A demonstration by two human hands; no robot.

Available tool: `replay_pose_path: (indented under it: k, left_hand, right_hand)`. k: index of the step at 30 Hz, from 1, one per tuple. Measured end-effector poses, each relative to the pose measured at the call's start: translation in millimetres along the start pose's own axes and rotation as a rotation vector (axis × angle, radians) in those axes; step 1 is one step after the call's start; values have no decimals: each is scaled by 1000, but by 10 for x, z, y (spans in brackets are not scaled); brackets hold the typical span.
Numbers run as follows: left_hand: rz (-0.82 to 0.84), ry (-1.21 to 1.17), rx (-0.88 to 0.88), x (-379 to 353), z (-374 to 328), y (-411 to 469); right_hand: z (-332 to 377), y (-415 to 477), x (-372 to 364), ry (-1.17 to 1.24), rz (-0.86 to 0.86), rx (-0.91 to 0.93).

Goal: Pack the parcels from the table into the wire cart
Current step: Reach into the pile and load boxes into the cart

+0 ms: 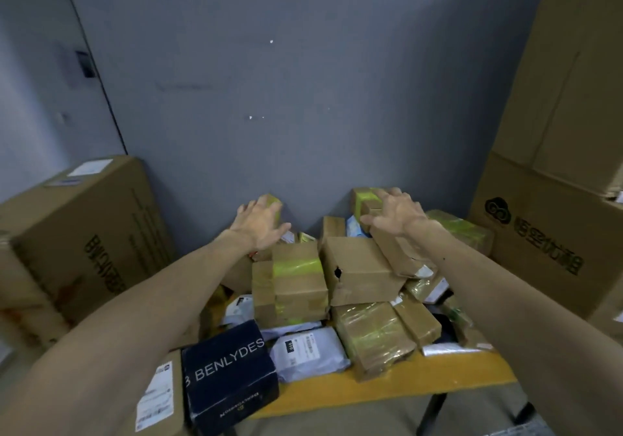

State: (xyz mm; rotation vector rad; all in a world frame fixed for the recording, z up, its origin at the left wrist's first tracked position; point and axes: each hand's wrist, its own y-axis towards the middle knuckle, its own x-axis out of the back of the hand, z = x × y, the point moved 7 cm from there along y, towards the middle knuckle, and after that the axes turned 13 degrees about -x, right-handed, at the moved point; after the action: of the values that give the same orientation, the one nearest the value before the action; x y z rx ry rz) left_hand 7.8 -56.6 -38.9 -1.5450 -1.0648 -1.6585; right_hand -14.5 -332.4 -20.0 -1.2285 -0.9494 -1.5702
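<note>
A pile of parcels covers the yellow table (387, 390): taped brown cartons (293, 284), a carton with a torn hole (360, 270), white poly bags (308, 351) and a dark blue BENLYDES box (229, 371) at the front edge. Both my arms reach across to the back of the pile. My left hand (259, 225) is spread with straight fingers over a small green-taped box (271, 201) by the wall. My right hand (394, 211) is spread over a tilted brown carton (397, 253), fingers reaching a green-taped box (362, 198) behind it. The wire cart is not in view.
A grey wall (286, 98) stands right behind the table. A large cardboard box (84, 233) stands at the left. Stacked big cartons (556, 199) rise at the right. A flat carton with a white label (158, 398) lies at the front left.
</note>
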Motion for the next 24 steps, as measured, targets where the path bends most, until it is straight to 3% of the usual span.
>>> replay_pose_path:
  k: [10,24]
  left_hand:
    - [27,63,169,32,609,384]
    - [105,-7,266,-688,1655,369]
  right_hand:
    - [528,992,-279,51,94,136]
    - [1641,1486,-1004,-76,192,292]
